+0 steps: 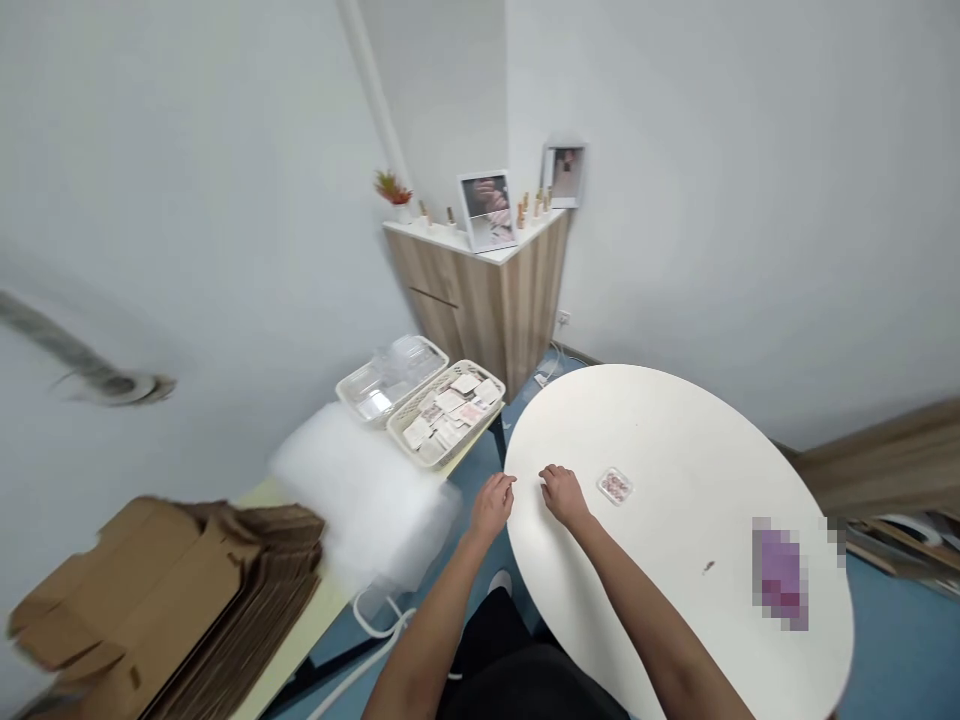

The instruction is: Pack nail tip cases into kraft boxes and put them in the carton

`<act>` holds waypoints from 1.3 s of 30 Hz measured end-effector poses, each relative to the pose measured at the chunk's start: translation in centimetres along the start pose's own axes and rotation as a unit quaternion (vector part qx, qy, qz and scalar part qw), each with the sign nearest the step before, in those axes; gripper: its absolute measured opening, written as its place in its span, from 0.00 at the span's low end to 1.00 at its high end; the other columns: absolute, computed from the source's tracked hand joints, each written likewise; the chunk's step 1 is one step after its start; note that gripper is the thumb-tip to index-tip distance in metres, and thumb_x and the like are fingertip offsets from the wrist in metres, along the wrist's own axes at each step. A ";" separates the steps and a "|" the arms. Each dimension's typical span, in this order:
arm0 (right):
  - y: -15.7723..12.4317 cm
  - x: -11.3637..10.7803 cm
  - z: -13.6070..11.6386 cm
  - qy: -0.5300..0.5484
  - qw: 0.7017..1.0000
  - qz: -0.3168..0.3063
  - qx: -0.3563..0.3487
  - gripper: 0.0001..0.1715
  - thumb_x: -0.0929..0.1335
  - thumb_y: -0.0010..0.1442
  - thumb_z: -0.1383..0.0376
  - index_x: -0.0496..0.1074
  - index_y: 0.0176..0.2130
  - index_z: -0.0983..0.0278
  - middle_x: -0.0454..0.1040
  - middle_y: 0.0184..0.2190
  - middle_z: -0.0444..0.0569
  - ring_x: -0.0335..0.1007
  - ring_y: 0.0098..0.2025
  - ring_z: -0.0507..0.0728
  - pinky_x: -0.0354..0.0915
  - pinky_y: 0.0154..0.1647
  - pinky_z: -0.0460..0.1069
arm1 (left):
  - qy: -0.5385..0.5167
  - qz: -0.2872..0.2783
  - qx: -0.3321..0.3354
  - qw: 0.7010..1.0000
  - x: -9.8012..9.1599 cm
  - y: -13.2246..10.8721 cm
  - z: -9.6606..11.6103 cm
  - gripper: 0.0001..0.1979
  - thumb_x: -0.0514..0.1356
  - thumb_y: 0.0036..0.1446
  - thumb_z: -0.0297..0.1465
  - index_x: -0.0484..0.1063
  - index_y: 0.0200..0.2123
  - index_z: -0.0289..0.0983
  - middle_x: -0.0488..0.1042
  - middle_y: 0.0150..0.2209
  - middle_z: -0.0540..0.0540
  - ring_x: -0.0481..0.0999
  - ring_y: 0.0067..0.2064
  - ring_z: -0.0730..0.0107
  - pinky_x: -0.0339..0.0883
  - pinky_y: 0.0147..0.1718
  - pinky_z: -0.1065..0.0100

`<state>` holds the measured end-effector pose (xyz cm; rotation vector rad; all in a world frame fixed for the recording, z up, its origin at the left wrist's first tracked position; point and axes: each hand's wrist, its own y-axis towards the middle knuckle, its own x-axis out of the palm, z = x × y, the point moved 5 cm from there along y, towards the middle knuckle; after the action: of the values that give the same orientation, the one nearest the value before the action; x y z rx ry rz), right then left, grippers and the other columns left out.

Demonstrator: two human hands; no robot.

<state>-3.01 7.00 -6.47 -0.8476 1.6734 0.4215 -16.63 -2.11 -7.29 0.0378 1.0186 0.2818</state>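
Note:
My left hand [493, 505] rests at the left edge of the round white table [675, 560], fingers curled over the rim. My right hand [562, 495] lies on the tabletop just beside it, fingers curled, with nothing visible in them. A small clear packet with pink pieces [615, 487] lies on the table a little to the right of my right hand, apart from it.
A side table at left carries white foam wadding [360, 495], a stack of flat cardboard boxes [172, 600] and two baskets [420, 400] of small packets. A wooden corner cabinet [480, 290] with framed pictures stands behind. A blurred purple item [780, 575] lies on the round table.

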 end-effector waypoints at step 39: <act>4.3 8.7 -26.2 0.105 0.947 -0.166 -0.255 0.28 0.62 0.63 0.59 0.64 0.61 0.63 0.65 0.62 0.54 0.56 0.65 0.63 0.43 0.67 0.63 | 0.025 0.017 -0.161 0.986 -10.5 -16.8 -16.8 0.20 0.42 0.69 0.31 0.73 0.49 0.42 0.80 0.44 0.49 0.77 0.47 0.69 0.50 0.65 0.53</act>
<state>-24.83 -10.41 -8.07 -1.5785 1.5913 0.5532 -32.35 -22.60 -10.10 -0.2462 1.0115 0.4773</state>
